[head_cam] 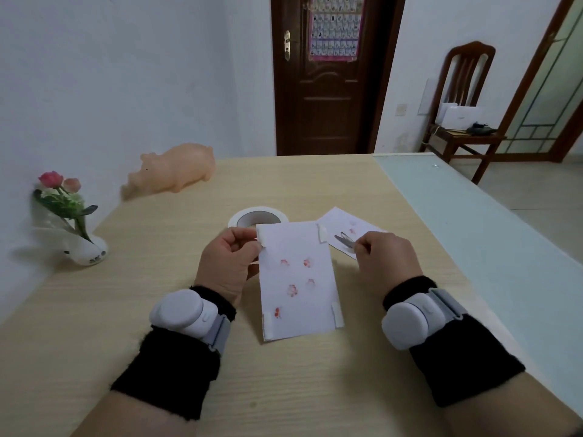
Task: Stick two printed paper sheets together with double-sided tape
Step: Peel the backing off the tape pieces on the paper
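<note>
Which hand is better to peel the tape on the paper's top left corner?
Probably the left hand: its fingers pinch that corner of the paper, while the right hand holds scissors.

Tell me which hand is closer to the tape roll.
Left. The left hand is just this side of the tape roll, pinching a corner of the sheet; the right hand is farther right, across that sheet, holding scissors.
</note>
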`<state>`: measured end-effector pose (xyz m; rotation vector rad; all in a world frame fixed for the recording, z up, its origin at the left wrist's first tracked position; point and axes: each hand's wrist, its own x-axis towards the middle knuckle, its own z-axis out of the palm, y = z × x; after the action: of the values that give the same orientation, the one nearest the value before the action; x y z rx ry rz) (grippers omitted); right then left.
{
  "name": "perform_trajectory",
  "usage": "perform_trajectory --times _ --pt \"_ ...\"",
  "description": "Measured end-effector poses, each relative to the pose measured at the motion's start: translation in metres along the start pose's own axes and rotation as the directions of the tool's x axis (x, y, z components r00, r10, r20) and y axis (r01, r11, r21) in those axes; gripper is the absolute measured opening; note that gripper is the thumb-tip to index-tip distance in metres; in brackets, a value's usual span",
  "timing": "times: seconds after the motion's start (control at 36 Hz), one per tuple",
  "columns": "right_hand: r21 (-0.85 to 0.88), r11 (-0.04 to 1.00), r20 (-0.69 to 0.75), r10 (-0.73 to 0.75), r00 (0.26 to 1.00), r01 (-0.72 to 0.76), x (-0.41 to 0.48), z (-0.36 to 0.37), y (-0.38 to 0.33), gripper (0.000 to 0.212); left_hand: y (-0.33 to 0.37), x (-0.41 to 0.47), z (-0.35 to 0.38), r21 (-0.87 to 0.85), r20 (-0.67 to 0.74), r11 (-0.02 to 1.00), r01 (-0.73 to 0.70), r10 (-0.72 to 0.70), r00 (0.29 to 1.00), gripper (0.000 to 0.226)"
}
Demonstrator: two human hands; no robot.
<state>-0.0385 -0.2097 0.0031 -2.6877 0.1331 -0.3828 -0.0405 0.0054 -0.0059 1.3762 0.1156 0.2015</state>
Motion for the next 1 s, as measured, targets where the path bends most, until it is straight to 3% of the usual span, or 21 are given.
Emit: perform_trajectory --times 0.19,0.36,0.61,0.78,1.0 --pt "0.03 0.996 -0.033 0.088 0.996 -0.087 -0.0002 -0.0021 0.0031 0.011 0.0003 0.0007 -0.001 -0.023 -0.039 1.0 -0.002 0.001 0.999 0.02" --pt "0.016 0.995 -0.022 0.095 0.995 -0.095 0.0021 -0.001 0.0041 0.024 0.0016 0.0011 -0.001 -0.04 -0.037 0.999 -0.003 0.001 0.999 0.022" --pt "0.137 0.981 -0.163 0.157 0.974 -0.135 0.0026 -0.0027 0.0067 0.013 0.0028 0.001 -0.001 -0.053 -0.04 0.999 0.004 -0.006 0.999 0.022" --pt "0.099 0.99 -0.117 0.109 0.987 -0.098 0.0036 -0.0005 0.0066 0.021 0.0029 0.0009 -0.0015 -0.049 -0.037 0.999 -0.002 0.001 0.999 0.022" --pt "0.274 0.958 -0.065 0.106 0.992 -0.085 -0.0002 -0.0002 0.0037 0.031 0.0033 0.0009 -0.0016 -0.055 -0.043 0.998 -0.007 0.004 0.999 0.023"
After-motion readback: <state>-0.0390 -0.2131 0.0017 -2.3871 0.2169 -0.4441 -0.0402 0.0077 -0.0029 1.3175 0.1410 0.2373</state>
